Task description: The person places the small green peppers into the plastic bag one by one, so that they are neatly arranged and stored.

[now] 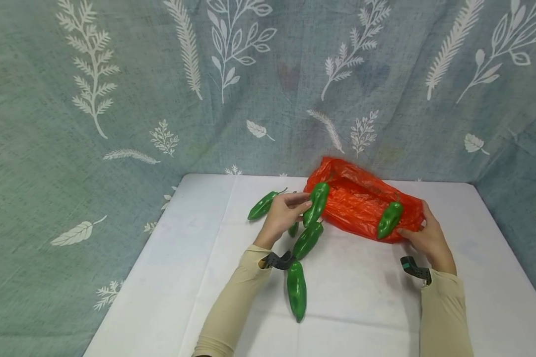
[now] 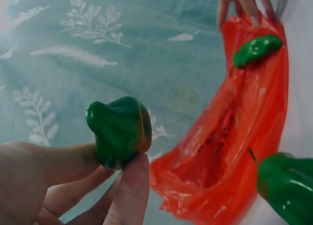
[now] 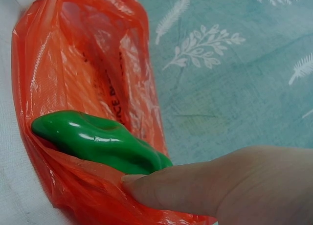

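My left hand (image 1: 280,219) pinches a green pepper (image 1: 316,204) between thumb and fingers, raised in front of the left end of a red plastic bag (image 1: 355,206). In the left wrist view that pepper (image 2: 120,129) is seen end-on. At the bag's right end, my right hand (image 1: 430,240) grips the crumpled plastic. Another green pepper (image 1: 389,220) lies on the bag close to the right thumb; the right wrist view shows this pepper (image 3: 98,139) lengthwise, one end partly behind the thumb. Dark printing marks the bag (image 3: 73,63).
Below my left hand, one green pepper (image 1: 308,240) lies on the white table (image 1: 357,287), and a longer pepper (image 1: 297,291) is nearer me. To the left is another pepper (image 1: 262,206); one more (image 1: 293,229) is partly hidden. A patterned cloth (image 1: 259,89) hangs behind.
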`<state>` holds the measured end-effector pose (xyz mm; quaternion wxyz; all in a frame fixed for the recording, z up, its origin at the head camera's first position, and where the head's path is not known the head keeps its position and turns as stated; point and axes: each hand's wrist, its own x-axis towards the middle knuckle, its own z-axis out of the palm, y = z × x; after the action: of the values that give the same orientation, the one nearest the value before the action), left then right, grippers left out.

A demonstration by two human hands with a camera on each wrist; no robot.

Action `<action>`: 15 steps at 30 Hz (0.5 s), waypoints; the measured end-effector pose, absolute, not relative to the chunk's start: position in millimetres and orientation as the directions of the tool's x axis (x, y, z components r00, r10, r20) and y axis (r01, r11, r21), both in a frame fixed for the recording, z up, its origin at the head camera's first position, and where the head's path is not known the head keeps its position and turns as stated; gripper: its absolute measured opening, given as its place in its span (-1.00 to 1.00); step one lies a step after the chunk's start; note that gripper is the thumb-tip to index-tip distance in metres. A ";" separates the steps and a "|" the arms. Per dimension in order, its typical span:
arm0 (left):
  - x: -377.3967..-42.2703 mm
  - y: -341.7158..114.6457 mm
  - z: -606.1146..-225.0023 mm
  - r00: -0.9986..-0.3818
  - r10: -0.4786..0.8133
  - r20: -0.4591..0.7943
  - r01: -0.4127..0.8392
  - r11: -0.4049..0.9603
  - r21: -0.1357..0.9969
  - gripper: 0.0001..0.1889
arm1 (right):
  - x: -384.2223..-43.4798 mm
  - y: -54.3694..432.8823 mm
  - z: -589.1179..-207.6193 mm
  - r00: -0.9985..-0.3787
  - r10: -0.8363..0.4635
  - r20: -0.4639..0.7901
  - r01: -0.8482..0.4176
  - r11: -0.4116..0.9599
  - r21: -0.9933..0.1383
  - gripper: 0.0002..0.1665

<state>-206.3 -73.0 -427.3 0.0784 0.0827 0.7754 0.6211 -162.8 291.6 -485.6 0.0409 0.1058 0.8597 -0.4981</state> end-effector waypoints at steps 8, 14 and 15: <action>-216.4 -52.2 -424.1 -0.972 0.233 -0.038 0.008 0.190 0.982 -0.66 | -161.4 291.2 -486.1 -0.978 0.135 -0.156 0.203 0.484 -0.851 0.34; -224.6 -37.5 -423.3 -0.971 0.240 -0.026 0.023 0.197 0.980 -0.67 | -162.0 290.4 -487.8 -0.981 0.129 -0.142 0.187 0.480 -0.857 0.33; -225.7 -34.9 -423.3 -0.970 0.241 -0.023 0.027 0.202 0.979 -0.67 | -162.2 290.3 -487.9 -0.981 0.131 -0.143 0.189 0.480 -0.856 0.33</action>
<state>-225.7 -34.9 -423.3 0.0852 0.0869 0.7707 0.6255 -162.2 290.3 -487.9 0.0292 0.0930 0.8599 -0.5012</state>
